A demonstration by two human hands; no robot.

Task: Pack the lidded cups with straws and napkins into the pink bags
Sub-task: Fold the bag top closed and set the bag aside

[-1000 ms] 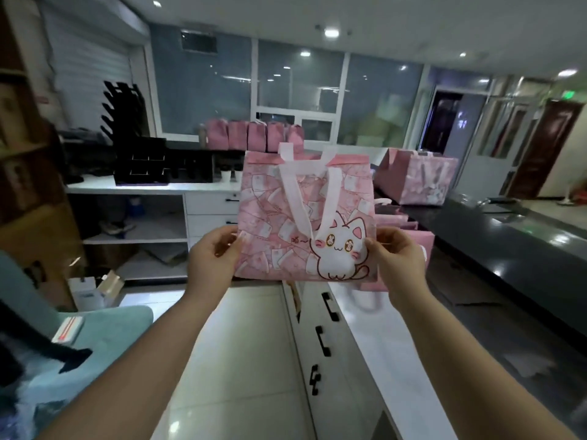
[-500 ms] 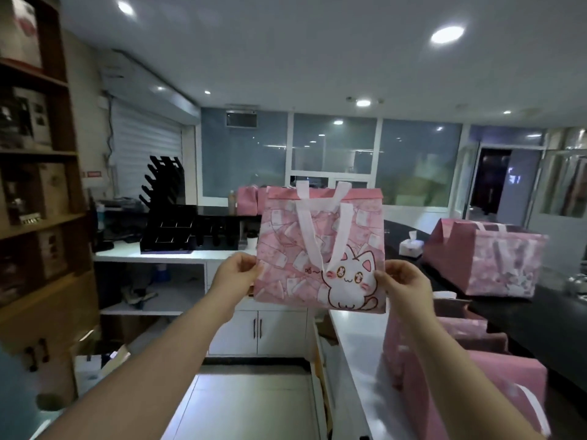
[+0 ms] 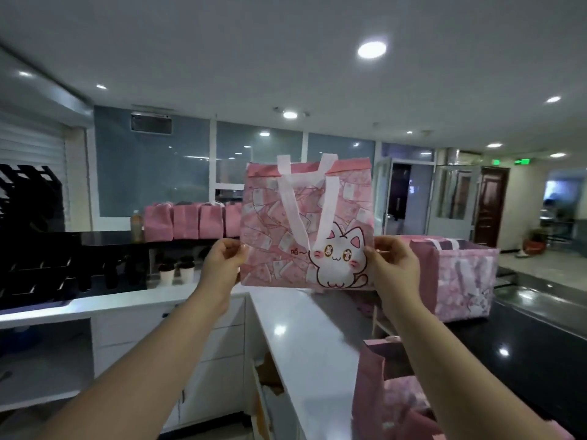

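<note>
Now, bag [image 3: 286,223]: flat, square, matte pink non-woven cloth printed with small cards and a white cartoon cat; two pale webbing handles droop down its face; held upright in the air at centre, above the desk.
left hand [image 3: 222,265]: fingers curled, pinching the bag's 9 o'clock edge.
right hand [image 3: 394,265]: pinching the 3 o'clock edge, well apart from the left.
desk [image 3: 305,344]: glossy white slab running toward 6 o'clock.
cups [image 3: 176,271]: two white, dark-topped cylinders at 9 o'clock on the desk.
back bags [image 3: 187,220]: boxy pink row at 10 o'clock.
</note>
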